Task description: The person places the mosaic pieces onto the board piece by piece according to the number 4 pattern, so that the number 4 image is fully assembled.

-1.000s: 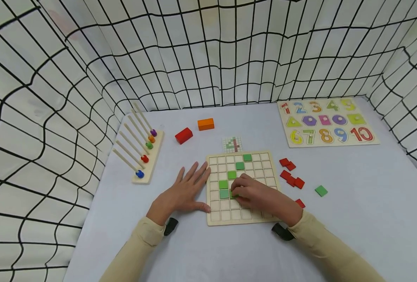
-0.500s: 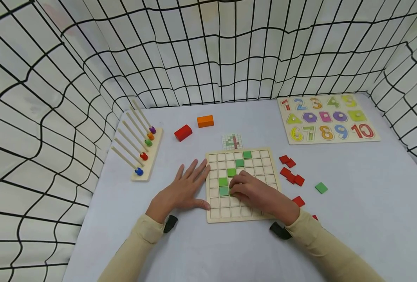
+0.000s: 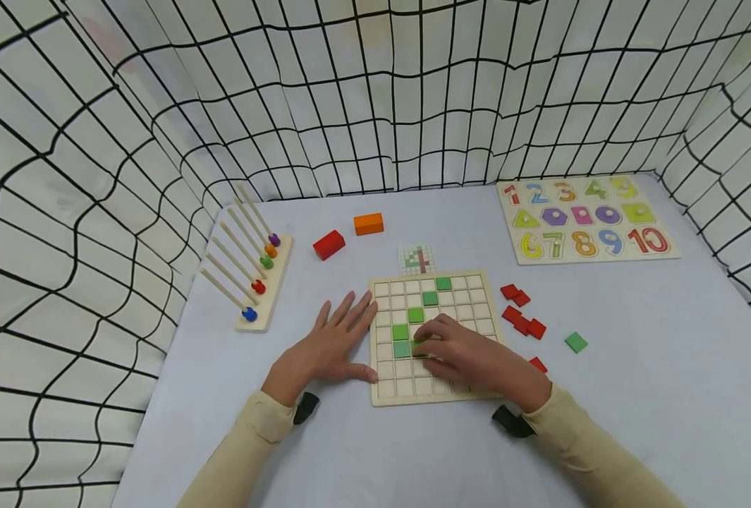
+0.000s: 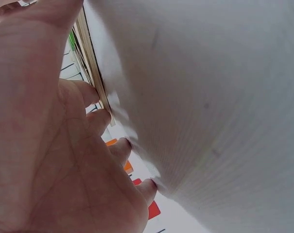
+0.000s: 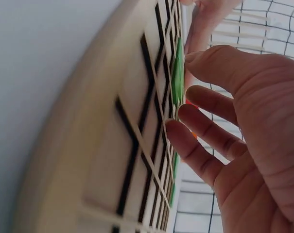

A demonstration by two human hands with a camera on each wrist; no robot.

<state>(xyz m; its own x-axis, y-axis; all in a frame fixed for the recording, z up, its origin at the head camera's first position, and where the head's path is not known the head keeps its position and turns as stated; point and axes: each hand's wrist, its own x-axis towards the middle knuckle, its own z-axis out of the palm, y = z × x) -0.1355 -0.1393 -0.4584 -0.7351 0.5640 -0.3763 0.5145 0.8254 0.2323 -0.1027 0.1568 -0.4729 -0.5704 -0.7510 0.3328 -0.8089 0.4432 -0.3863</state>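
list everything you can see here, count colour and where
grid board: 1, pale wood, table centre
green tiles: 5 seen on board, diagonal run; 1 loose to its right
red tiles: about 6, right of board
pattern card: 1, behind board
number puzzle: 1, multicoloured, far right
peg rack: 1, five coloured beads, left
blocks: red, orange, far centre
left hand: flat beside board's left edge
right hand: fingertips on a green tile

Number puzzle (image 3: 587,220) far right; bead rack (image 3: 256,281) left; red block (image 3: 328,244), orange block (image 3: 369,224).
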